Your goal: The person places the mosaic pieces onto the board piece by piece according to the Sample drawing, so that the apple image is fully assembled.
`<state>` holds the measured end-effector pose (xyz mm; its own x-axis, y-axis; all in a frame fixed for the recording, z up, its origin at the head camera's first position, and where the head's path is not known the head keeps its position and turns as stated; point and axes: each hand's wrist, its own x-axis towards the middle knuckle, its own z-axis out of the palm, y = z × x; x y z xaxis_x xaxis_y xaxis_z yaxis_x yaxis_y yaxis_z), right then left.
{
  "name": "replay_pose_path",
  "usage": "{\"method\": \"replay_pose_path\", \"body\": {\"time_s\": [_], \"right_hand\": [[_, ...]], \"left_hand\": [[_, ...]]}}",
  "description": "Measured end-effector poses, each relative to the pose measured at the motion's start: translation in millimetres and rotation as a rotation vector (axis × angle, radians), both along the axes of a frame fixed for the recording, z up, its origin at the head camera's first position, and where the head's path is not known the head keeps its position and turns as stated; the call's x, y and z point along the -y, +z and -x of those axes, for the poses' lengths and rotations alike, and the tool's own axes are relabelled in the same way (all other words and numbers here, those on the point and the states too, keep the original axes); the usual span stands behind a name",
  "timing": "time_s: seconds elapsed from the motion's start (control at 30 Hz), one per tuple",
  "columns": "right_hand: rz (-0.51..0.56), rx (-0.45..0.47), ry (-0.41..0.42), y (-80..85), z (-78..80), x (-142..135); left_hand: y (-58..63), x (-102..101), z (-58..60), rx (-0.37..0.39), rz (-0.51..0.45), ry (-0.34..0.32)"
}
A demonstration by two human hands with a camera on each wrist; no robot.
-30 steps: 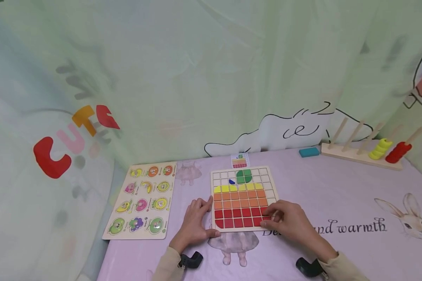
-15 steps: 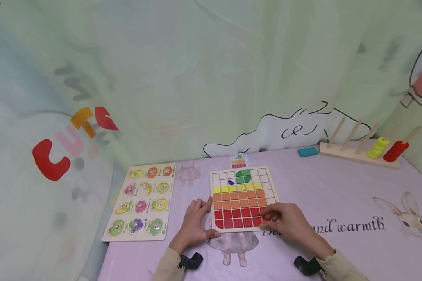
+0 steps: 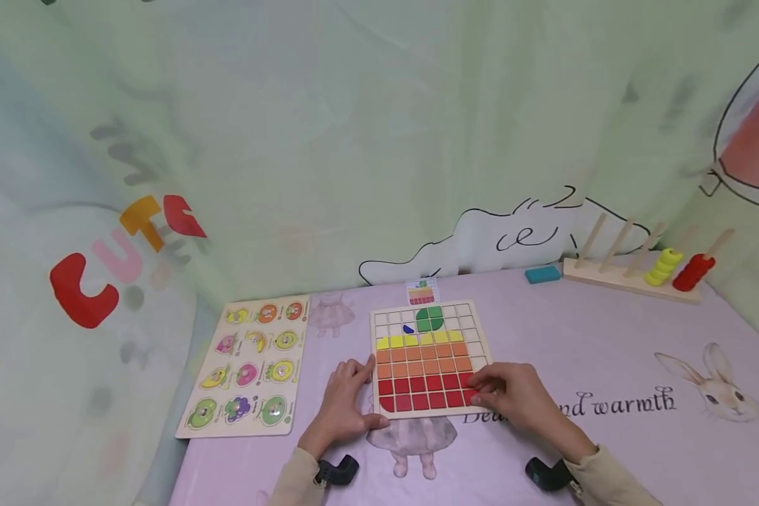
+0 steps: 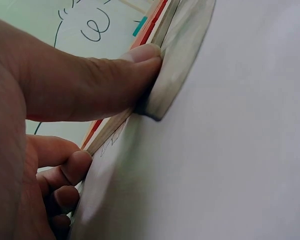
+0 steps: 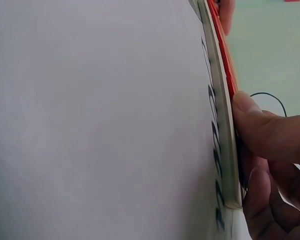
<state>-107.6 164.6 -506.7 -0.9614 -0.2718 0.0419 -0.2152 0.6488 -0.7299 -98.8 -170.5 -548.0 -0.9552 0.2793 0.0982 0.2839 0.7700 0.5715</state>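
A square wooden mosaic board [image 3: 482, 346] with a grid of small tiles lies flat on the table. Red tiles [image 3: 420, 384] fill its two front rows, then orange rows, a row of yellow, and a green round shape with a small blue piece at the back. My left hand [image 3: 343, 406] holds the board's front left corner, thumb along the front edge and index finger at the left edge. At the front right corner, the thumb and fingers of my right hand [image 3: 512, 395] pinch at a red tile [image 3: 471, 398], which they partly cover.
A small pattern card [image 3: 422, 291] lies behind the board. To the left is a fruit puzzle board [image 3: 247, 369]. A teal block [image 3: 542, 275] and a wooden peg stand [image 3: 632, 281] with yellow and red beads stand back right, near the curtain.
The head view has shifted slightly, so everything sits a little further left. Both hands stay at the board's front corners; the right fingertips move only slightly over the red tiles.
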Motion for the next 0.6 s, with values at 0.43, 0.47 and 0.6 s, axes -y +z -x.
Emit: {"method": "replay_pose_path", "body": {"time_s": [0.43,0.47,0.6], "right_hand": [[-0.034,0.025,0.004,17.3,13.7,-20.2],[-0.043,0.010,-0.014,20.1,16.5,-25.0],[-0.082,-0.102,-0.067,35.5,30.7,-54.4]], "left_hand": [[3.6,1.7,0.0,0.026,0.030,-0.004],[6.4,2.5,0.5,0.039,0.043,-0.009],[25.2,11.8,2.2,0.126,0.019,-0.017]]}}
